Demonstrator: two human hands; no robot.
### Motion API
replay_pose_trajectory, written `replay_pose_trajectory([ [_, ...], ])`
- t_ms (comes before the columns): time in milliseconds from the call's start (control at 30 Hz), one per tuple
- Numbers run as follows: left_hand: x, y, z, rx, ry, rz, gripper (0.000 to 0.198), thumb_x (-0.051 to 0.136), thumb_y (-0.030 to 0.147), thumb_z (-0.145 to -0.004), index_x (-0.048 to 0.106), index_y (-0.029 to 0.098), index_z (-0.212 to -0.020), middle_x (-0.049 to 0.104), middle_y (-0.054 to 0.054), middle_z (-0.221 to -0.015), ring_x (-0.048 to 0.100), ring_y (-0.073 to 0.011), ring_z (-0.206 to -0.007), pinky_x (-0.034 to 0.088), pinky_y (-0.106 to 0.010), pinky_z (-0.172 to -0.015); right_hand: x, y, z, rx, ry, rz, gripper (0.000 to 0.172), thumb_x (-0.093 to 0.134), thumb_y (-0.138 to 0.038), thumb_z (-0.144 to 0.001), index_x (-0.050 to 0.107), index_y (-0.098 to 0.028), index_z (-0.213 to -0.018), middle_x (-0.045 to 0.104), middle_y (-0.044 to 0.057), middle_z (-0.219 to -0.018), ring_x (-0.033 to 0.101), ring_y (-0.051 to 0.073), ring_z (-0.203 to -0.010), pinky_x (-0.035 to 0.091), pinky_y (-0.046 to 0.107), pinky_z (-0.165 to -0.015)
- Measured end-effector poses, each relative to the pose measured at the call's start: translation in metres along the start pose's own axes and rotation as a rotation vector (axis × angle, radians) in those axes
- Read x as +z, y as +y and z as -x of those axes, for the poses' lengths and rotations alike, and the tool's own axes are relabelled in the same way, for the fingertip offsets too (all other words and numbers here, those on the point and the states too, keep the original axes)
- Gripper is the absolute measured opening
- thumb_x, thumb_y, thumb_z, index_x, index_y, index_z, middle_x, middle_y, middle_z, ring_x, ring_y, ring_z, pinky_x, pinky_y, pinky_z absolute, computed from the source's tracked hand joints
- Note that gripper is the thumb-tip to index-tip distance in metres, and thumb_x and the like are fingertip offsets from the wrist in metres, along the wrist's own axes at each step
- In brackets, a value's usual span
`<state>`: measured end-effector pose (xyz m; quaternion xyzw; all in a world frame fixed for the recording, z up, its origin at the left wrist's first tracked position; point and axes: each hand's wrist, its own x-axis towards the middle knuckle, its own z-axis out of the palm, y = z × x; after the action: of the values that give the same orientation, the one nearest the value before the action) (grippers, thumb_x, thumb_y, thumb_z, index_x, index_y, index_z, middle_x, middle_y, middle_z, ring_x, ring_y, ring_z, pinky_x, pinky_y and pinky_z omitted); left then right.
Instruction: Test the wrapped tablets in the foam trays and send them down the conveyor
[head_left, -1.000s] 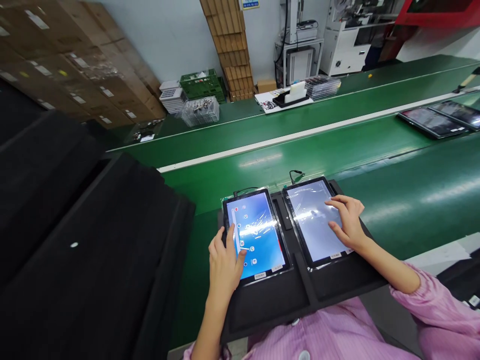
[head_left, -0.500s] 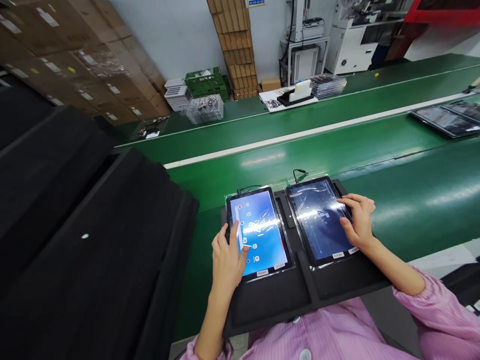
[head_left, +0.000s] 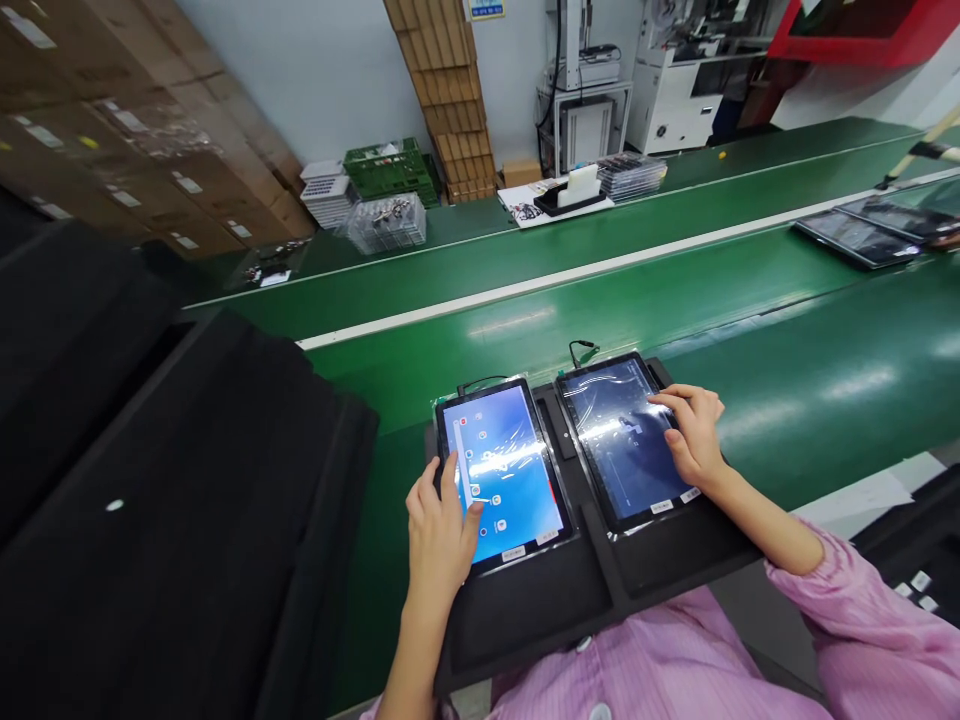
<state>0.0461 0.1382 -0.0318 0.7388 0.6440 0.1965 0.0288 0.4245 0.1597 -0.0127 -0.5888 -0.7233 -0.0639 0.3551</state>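
Note:
Two tablets lie side by side in a black foam tray (head_left: pixel 529 605) in front of me. The left tablet (head_left: pixel 517 475) has a bright blue home screen with app icons. My left hand (head_left: pixel 439 525) rests over its left edge, fingers spread, thumb and index finger at the glass. On the right tablet (head_left: pixel 611 440) the screen is dark blue with a pale mark in the middle. My right hand (head_left: pixel 696 435) is at its right side, fingers apart, index fingertip at the screen. Clear film covers both screens, and a short black cable (head_left: pixel 581 352) sticks out at the right tablet's top.
Stacked black foam trays (head_left: pixel 187 500) rise close on my left. Beyond runs a green conveyor belt (head_left: pixel 420 345) with a white rail (head_left: pixel 510 290). More tablets (head_left: pixel 855 238) lie at the far right, a person's hand (head_left: pixel 946 240) beside them. Cardboard boxes (head_left: pixel 150 130) stand behind left.
The whole view has shifted, so the tablets and hands appear slightly farther left. Both hands keep about the same place on the tablets. A person's hand now shows at the far right.

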Motion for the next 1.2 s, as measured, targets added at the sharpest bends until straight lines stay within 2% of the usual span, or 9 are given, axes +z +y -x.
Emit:
replay_pose_trajectory([
  [167, -0.001, -0.001, 0.0, 0.004, -0.029, -0.002, 0.075, 0.016, 0.065, -0.099, 0.04, 0.019, -0.153, 0.039, -0.022, -0.147, 0.041, -0.0388, -0.128, 0.05, -0.058, -0.095, -0.001, -0.001, 0.0, -0.046, 0.022, -0.03, 0.059, 0.016, -0.052, -0.1, 0.061, -0.026, -0.129, 0.053, 0.011, -0.114, 0.049, 0.031, -0.103, 0.03, 0.047, -0.089],
  [300, 0.0, 0.0, 0.0, -0.005, -0.013, -0.012, 0.074, 0.016, 0.065, -0.099, 0.043, 0.021, -0.152, 0.039, -0.021, -0.146, 0.04, -0.0384, -0.127, 0.048, -0.059, -0.097, -0.001, 0.001, 0.0, -0.011, -0.011, -0.017, 0.062, 0.015, -0.053, -0.099, 0.061, -0.028, -0.131, 0.053, 0.011, -0.113, 0.047, 0.032, -0.104, 0.03, 0.049, -0.091],
  [433, 0.001, 0.0, 0.0, 0.008, -0.01, -0.014, 0.074, 0.016, 0.064, -0.099, 0.043, 0.021, -0.152, 0.039, -0.022, -0.146, 0.041, -0.0386, -0.125, 0.048, -0.06, -0.096, 0.0, 0.001, 0.0, 0.019, -0.026, -0.027, 0.064, 0.013, -0.055, -0.098, 0.061, -0.03, -0.133, 0.053, 0.012, -0.113, 0.047, 0.033, -0.104, 0.029, 0.05, -0.092],
  [633, 0.001, 0.0, 0.001, -0.001, -0.011, -0.006, 0.074, 0.016, 0.064, -0.099, 0.039, 0.02, -0.154, 0.04, -0.021, -0.146, 0.041, -0.0378, -0.127, 0.049, -0.058, -0.096, -0.001, -0.001, 0.002, -0.018, 0.008, -0.017, 0.063, 0.013, -0.055, -0.1, 0.06, -0.03, -0.134, 0.052, 0.011, -0.114, 0.048, 0.031, -0.103, 0.03, 0.049, -0.091],
  [767, 0.002, -0.003, 0.001, -0.002, -0.031, -0.013, 0.072, 0.02, 0.061, -0.101, 0.035, 0.016, -0.155, 0.038, -0.023, -0.147, 0.041, -0.0385, -0.127, 0.049, -0.06, -0.096, 0.003, 0.011, -0.003, 0.09, -0.02, 0.061, 0.062, 0.012, -0.051, -0.1, 0.056, -0.031, -0.139, 0.048, 0.012, -0.119, 0.045, 0.032, -0.106, 0.032, 0.051, -0.091],
  [867, 0.003, -0.005, 0.0, 0.003, -0.034, -0.021, 0.068, 0.023, 0.056, -0.102, 0.035, 0.015, -0.155, 0.039, -0.023, -0.147, 0.04, -0.0388, -0.127, 0.049, -0.061, -0.096, 0.011, 0.027, -0.014, 0.159, -0.09, 0.111, 0.059, 0.016, -0.05, -0.1, 0.057, -0.035, -0.14, 0.043, 0.013, -0.126, 0.042, 0.033, -0.11, 0.034, 0.053, -0.091],
  [1000, 0.004, -0.003, -0.001, -0.01, -0.005, -0.005, 0.065, 0.025, 0.053, -0.102, 0.036, 0.016, -0.154, 0.041, -0.023, -0.146, 0.042, -0.0381, -0.126, 0.049, -0.06, -0.096, 0.025, 0.043, -0.031, 0.149, -0.172, 0.159, 0.054, 0.02, -0.052, -0.101, 0.059, -0.04, -0.137, 0.038, 0.013, -0.133, 0.038, 0.035, -0.116, 0.036, 0.056, -0.092],
  [1100, 0.005, -0.004, -0.001, -0.028, -0.011, 0.042, 0.065, 0.025, 0.053, -0.102, 0.035, 0.016, -0.154, 0.04, -0.022, -0.146, 0.041, -0.0381, -0.127, 0.048, -0.061, -0.098, 0.033, 0.045, -0.038, 0.149, -0.156, 0.173, 0.053, 0.022, -0.053, -0.102, 0.06, -0.04, -0.137, 0.038, 0.013, -0.133, 0.038, 0.035, -0.118, 0.035, 0.057, -0.094],
  [1200, 0.005, -0.009, -0.001, -0.073, -0.025, 0.118, 0.064, 0.023, 0.051, -0.102, 0.033, 0.017, -0.154, 0.038, -0.021, -0.149, 0.037, -0.0384, -0.133, 0.042, -0.065, -0.104, 0.037, 0.046, -0.039, 0.153, -0.143, 0.182, 0.051, 0.025, -0.053, -0.101, 0.061, -0.041, -0.134, 0.039, 0.013, -0.132, 0.038, 0.035, -0.116, 0.034, 0.057, -0.092],
])
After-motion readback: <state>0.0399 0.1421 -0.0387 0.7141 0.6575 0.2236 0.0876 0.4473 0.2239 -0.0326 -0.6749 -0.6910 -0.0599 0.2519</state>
